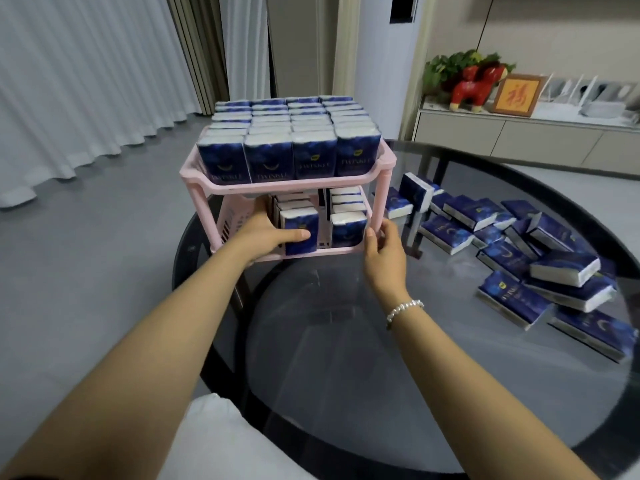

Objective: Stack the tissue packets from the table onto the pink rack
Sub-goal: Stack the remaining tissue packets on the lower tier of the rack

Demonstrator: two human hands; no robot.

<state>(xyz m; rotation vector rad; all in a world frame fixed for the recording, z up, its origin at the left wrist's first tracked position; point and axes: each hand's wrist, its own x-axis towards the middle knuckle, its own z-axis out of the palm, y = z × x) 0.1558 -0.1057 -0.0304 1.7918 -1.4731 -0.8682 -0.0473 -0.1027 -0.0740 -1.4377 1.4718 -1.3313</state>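
A pink two-tier rack [277,184] stands at the far left edge of the round glass table [433,393]. Its top tier is packed with upright dark-blue tissue packets [291,133]. On the lower tier stand two rows of packets. My left hand [266,230] reaches into the lower tier and grips the front packet [301,233] of the left row. My right hand [384,251] holds the rack's lower front right corner by the post. Several loose tissue packets [519,251] lie scattered on the table's right side.
Beyond the table stands a low white sideboard [519,133] with a red horse figure [478,86], a plant and a framed picture. White curtains hang at the left over a grey floor. A white cushion [221,441] lies near my body.
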